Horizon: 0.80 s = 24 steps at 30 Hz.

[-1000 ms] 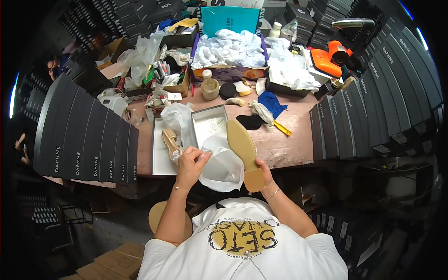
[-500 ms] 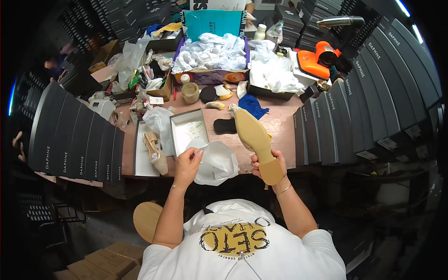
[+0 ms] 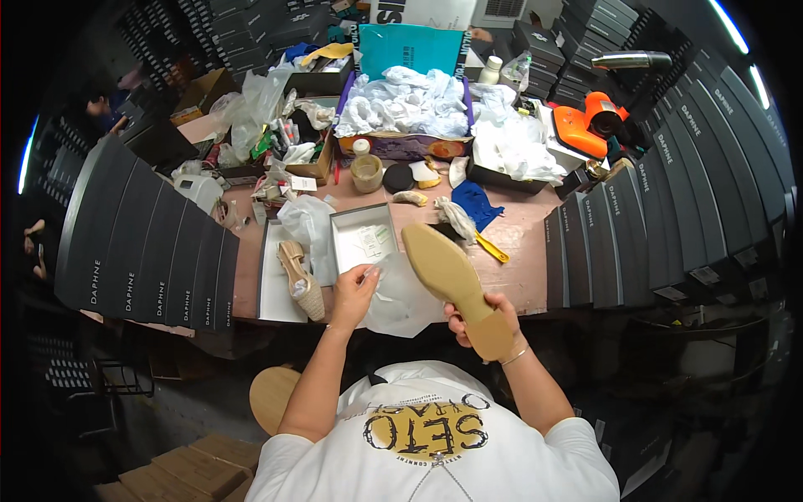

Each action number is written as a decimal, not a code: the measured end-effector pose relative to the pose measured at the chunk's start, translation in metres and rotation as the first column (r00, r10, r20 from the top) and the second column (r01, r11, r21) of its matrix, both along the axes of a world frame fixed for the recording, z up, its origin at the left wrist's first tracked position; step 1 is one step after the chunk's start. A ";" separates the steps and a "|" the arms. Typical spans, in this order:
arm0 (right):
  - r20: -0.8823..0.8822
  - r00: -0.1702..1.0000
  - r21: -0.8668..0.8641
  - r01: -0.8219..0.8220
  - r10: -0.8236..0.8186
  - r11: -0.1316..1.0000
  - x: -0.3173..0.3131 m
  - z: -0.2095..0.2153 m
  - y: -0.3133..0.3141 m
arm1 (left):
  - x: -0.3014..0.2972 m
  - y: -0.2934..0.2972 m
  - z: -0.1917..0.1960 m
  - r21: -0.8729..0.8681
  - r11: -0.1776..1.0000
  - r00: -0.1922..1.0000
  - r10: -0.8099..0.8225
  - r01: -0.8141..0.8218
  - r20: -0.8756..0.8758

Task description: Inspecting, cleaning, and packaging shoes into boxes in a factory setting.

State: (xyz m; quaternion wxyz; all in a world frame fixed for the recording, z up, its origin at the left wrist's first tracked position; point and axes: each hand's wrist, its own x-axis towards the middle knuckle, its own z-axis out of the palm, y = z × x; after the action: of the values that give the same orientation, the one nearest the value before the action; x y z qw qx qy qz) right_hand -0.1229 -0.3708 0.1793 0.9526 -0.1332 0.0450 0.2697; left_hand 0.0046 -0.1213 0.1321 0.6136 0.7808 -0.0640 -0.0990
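**Single head-worn fisheye, looking steeply down**

One view only, so no overlap with another. Camera sits on the person's head, facing down and forward over the bench (image 3: 519,251). Own shirt and forearms enter from the lower edge, close to the lens; the bench sits mid-frame, near. Wide field: stacked black boxes (image 3: 142,251) curve along both sides, edges bending toward the dark rim.

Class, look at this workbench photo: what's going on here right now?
A person seated at a cluttered table holds a tan shoe sole-up in the right hand. The left hand pinches a sheet of thin white wrapping paper. Beside it, an open shoebox holds the matching shoe. Stacks of dark boxes flank the table.
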 end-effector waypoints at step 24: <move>0.236 0.875 -0.561 0.478 -0.422 0.676 0.108 -0.041 0.156 | -0.035 0.072 0.039 0.048 0.845 0.587 -0.410 0.532 0.698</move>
State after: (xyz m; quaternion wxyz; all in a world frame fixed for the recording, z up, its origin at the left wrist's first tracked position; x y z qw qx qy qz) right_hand -0.0145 -0.2145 0.1385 0.8969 -0.4259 0.1184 -0.0078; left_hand -0.0305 -0.0496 0.1712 0.5592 0.6611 -0.4985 0.0424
